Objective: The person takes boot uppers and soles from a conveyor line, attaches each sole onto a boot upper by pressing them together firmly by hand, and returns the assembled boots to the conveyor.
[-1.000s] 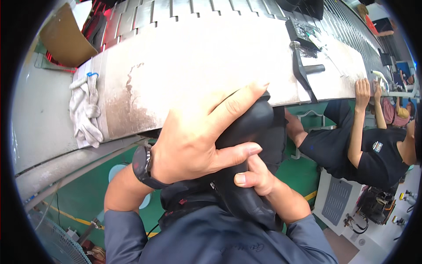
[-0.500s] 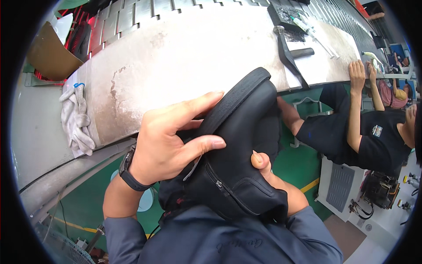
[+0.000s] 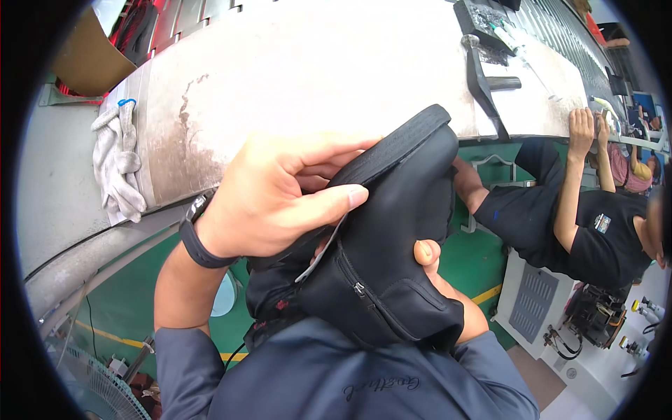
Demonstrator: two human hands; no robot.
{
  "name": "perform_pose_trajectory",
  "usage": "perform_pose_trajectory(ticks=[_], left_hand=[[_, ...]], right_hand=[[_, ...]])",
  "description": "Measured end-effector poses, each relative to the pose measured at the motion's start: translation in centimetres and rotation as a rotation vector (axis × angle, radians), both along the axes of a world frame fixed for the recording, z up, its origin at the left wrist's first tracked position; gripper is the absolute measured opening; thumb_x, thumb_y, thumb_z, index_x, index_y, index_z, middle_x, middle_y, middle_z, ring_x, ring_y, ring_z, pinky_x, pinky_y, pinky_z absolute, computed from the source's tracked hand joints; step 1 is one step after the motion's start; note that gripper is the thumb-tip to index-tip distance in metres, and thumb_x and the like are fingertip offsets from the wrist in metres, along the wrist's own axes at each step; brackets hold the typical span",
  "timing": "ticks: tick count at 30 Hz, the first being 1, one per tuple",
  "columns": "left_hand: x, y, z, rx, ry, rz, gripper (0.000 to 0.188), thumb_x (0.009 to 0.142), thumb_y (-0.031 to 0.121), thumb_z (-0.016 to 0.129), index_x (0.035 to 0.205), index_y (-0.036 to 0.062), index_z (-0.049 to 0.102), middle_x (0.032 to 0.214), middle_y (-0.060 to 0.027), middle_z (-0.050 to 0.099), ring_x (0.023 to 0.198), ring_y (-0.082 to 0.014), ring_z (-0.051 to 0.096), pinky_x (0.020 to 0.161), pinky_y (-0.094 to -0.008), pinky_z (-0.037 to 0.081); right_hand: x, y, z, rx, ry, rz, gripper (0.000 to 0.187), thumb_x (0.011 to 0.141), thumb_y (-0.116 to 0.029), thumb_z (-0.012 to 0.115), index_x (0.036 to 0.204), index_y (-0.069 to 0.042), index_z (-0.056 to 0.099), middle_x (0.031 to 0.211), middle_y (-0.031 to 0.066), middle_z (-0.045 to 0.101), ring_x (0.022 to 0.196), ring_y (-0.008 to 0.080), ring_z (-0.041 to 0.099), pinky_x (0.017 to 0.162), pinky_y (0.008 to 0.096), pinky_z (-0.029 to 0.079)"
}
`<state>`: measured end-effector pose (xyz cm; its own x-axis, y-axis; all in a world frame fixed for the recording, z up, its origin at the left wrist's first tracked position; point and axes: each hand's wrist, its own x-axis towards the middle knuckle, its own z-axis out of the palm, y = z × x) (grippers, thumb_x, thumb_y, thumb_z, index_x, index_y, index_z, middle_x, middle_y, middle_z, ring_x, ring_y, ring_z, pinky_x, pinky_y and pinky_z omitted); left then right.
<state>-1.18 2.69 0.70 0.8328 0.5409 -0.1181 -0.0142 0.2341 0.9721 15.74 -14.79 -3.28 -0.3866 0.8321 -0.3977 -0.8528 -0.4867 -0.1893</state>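
Observation:
A black ankle boot (image 3: 392, 217) with a side zipper (image 3: 360, 288) is held over my lap, its sole (image 3: 392, 150) turned up and to the left. My left hand (image 3: 273, 199), with a dark watch on the wrist, is closed on the sole's edge. Its thumb lies along the seam where sole meets upper; the other fingers reach over the sole, partly hidden. A thin grey strip (image 3: 323, 252) shows below that thumb; its kind is unclear. From the right, my right hand (image 3: 437, 269) grips the boot's upper, thumb showing, fingers hidden behind.
Ahead is a pale, stained worktable (image 3: 280, 91). On it are a hammer (image 3: 483, 87), a black tray (image 3: 483, 28), syringe-like tubes (image 3: 521, 52) and knitted gloves (image 3: 119, 164). A co-worker (image 3: 560, 203) sits at the right, near a machine (image 3: 595, 308).
My left hand has shifted slightly, with its wrist raised and its thumb farther along the seam. The boot has moved a little to the right in view. Both hands keep their hold.

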Motion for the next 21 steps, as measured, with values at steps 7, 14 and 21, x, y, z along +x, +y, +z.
perform_pose_trajectory(ticks=[7,14,21], left_hand=[[0.0,-1.7,0.5,0.435,0.174,0.047,0.052,0.095,-0.008,0.07,0.146,-0.0083,0.06,0.128,-0.0223,0.075,0.112,-0.0232,0.076,0.096,-0.0335,0.062],[0.2,-3.1,-0.6,0.658,0.113,0.164,0.055,0.093,-0.006,0.071,0.147,-0.0057,0.061,0.122,-0.0247,0.076,0.108,-0.0245,0.078,0.094,-0.0345,0.064],[1.0,-4.4,0.5,0.983,0.212,0.217,0.065,0.087,0.007,0.082,0.143,-0.0144,0.058,0.124,-0.0329,0.073,0.111,-0.0461,0.076,0.098,-0.0427,0.06]], right_hand=[[0.5,-0.9,-0.8,0.015,-0.069,0.022,0.112,0.078,-0.057,0.082,0.159,0.006,0.037,0.142,0.0238,0.059,0.128,0.034,0.065,0.11,0.0467,0.054],[0.0,0.0,1.3,-0.077,-0.176,-0.031,0.109,0.08,-0.055,0.081,0.16,0.004,0.036,0.144,0.0217,0.058,0.13,0.0315,0.063,0.111,0.0459,0.053],[0.2,-0.9,-1.8,0.063,-0.234,-0.045,0.108,0.08,-0.055,0.08,0.159,0.004,0.037,0.145,0.0213,0.058,0.133,0.031,0.062,0.112,0.0462,0.052]])
